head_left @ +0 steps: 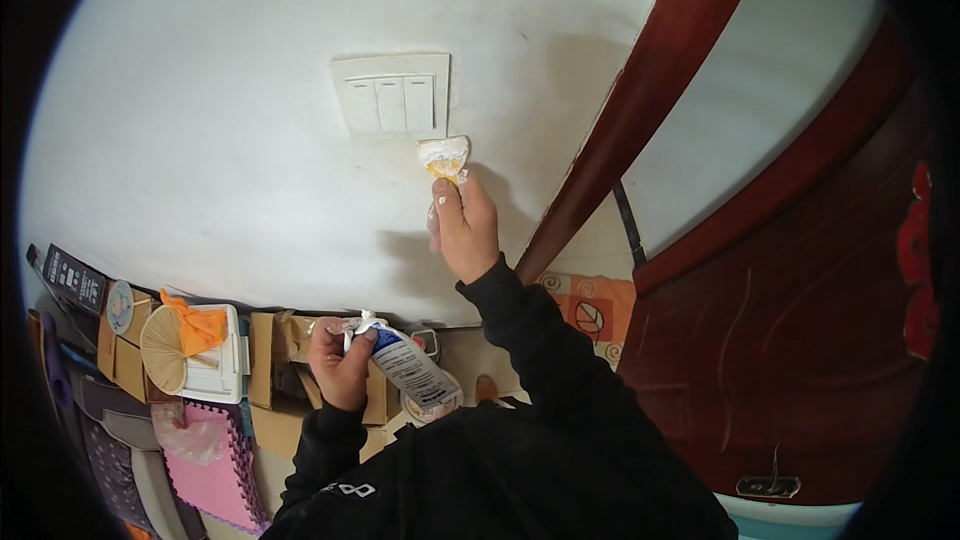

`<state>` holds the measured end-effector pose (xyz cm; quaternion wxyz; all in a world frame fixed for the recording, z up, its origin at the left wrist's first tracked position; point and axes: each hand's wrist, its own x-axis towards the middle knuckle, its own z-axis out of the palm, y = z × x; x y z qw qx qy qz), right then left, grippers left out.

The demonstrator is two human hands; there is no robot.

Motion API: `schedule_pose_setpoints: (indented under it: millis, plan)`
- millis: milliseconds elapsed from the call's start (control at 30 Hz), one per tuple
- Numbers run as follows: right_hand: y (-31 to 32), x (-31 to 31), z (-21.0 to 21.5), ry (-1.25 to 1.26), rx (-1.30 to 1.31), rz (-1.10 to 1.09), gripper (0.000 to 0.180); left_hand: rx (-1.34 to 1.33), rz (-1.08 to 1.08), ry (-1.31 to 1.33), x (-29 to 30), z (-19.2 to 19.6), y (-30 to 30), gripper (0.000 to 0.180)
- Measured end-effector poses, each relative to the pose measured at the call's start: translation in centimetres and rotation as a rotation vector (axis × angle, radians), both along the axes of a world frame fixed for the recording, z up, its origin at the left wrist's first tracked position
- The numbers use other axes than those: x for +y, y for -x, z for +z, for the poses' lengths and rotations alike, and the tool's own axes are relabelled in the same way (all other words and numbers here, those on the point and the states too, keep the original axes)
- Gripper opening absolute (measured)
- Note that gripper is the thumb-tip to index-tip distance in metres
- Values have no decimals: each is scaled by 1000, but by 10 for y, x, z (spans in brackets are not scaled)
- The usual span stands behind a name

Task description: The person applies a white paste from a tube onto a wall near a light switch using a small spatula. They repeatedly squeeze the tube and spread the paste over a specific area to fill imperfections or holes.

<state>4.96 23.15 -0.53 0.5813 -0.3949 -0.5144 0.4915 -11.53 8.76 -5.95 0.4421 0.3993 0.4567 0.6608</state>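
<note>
Below the lower right corner of the switch panel [390,95], a small scraper [443,157] with a paste-coated blade is positioned close to the wall [230,140]. The scraper is gripped in the right hand [466,230], with the thumb laid along the yellow lower part and the blade pointing upward. White residue is visible on the thumb and beside the fingers of this hand. Whether the blade contacts the wall cannot be determined. The switch panel is white and carries three vertical rockers side by side. The left hand [343,365], positioned lower and to the left, is closed around one end of a white and blue tube [418,372]. The thumb presses on the printed face; the tube slants downward to the right, in front of the person's torso. White material is visible at the gripped end. Both forearms are covered by black sleeves [545,325]. To the right of the wall surface stands a dark red door frame [640,105], followed by a dark red panelled door [760,340]. An orange patterned mat [590,312] lies on the floor near the frame base. At lower left, a white plastic box [232,380] supports an orange cloth [203,328] and a pleated hand fan [163,350]; open cardboard boxes [262,365] stand beside it, and a pink foam mat [210,475] lies nearer the lower edge.
</note>
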Motion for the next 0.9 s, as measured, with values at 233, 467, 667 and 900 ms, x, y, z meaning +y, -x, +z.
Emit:
schedule_pose_setpoints:
  millis: [233,467,667,900]
  plan:
    - [8,-11,-15,81,168,5,14,15,23,37,-4,0,5,18]
    - [25,2,1,54,227,53,15,-35,50,40,-8,0,9,19]
    - [26,-8,-23,95,206,32,15,2,97,-18,-10,-1,16,19]
    - [29,6,-5,16,169,-40,16,-19,82,-14,-16,-7,27,19]
